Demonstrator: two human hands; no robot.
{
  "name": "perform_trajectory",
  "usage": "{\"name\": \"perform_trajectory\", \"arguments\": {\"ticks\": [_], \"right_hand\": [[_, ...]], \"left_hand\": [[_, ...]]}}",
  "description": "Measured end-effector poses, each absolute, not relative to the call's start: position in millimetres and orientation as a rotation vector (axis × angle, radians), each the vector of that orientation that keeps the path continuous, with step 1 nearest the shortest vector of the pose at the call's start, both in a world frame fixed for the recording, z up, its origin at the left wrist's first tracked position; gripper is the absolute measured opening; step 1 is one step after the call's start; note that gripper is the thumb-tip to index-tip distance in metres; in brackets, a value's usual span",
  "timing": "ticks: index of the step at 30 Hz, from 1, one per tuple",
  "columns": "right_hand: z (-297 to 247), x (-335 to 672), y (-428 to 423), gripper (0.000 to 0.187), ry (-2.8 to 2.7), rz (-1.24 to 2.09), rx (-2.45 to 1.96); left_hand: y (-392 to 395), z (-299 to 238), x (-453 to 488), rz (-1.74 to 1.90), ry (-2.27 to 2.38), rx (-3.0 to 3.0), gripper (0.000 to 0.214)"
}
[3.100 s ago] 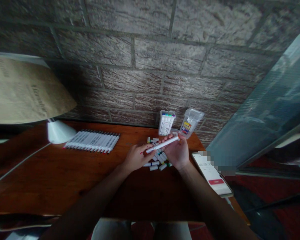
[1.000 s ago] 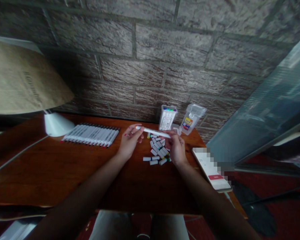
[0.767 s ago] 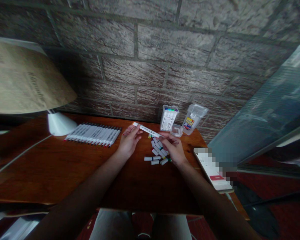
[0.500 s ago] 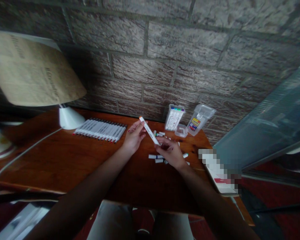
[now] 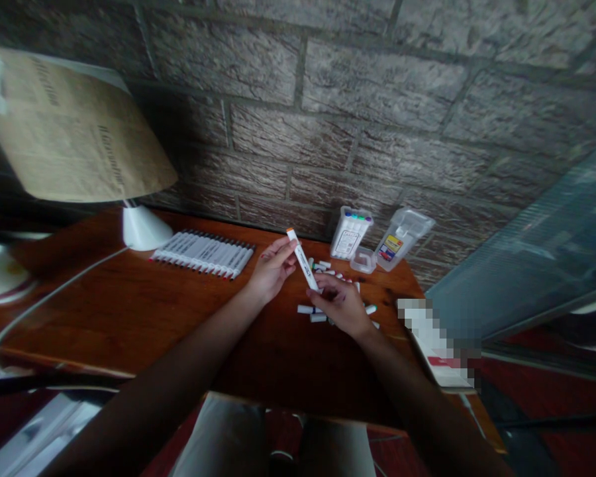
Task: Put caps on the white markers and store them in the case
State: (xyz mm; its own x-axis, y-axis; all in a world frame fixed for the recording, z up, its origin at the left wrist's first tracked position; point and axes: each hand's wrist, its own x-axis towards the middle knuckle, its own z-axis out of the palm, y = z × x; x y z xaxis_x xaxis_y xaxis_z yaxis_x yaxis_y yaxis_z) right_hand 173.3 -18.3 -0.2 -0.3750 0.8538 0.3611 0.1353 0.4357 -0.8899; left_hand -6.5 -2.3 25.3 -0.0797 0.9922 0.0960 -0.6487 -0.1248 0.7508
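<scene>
White marker (image 5: 302, 260) tilted above table (image 5: 273, 364), well in from near edge (image 5: 298, 411); left hand (image 5: 273, 270) pinching near orange tip (image 5: 291, 230), right hand (image 5: 342, 305) gripping lower end, crowded by white pieces (image 5: 318, 318); open wood nearside of marker row (image 5: 203, 254)

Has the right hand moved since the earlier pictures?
Yes: judged against the standing box of markers, the right hand has shifted leftward in the view.

The held marker (image 5: 302, 260) is white with an orange end and dark lettering. The row of markers (image 5: 203, 254) is white with dark print, its ends black or red. The clear box (image 5: 404, 233) bears a yellow, red and blue label. The table (image 5: 129, 311) is reddish brown, the lampshade (image 5: 89, 132) tan with dark lettering.
</scene>
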Motion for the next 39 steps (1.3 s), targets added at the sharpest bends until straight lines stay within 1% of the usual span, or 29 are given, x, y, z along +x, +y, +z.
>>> {"name": "perform_trajectory", "arguments": {"ticks": [19,26,30,35,39], "right_hand": [[-2,176,-20,0.021,-1.929,0.889,-0.816],[-2,177,-19,0.025,-2.017,0.816,-0.86],[2,174,-23,0.032,-1.979,0.879,-0.867],[12,172,-26,0.026,-1.894,1.028,-0.831],[20,175,-20,0.03,-1.665,1.159,-0.853]], "left_hand": [[-3,25,-6,1.531,0.605,0.705,0.032],[-4,27,-5,1.534,0.625,0.718,0.033],[-8,27,-2,1.488,0.671,0.804,0.036],[-8,16,5,1.445,0.742,1.006,0.039],[-5,8,8,1.387,0.865,1.187,0.052]]}}
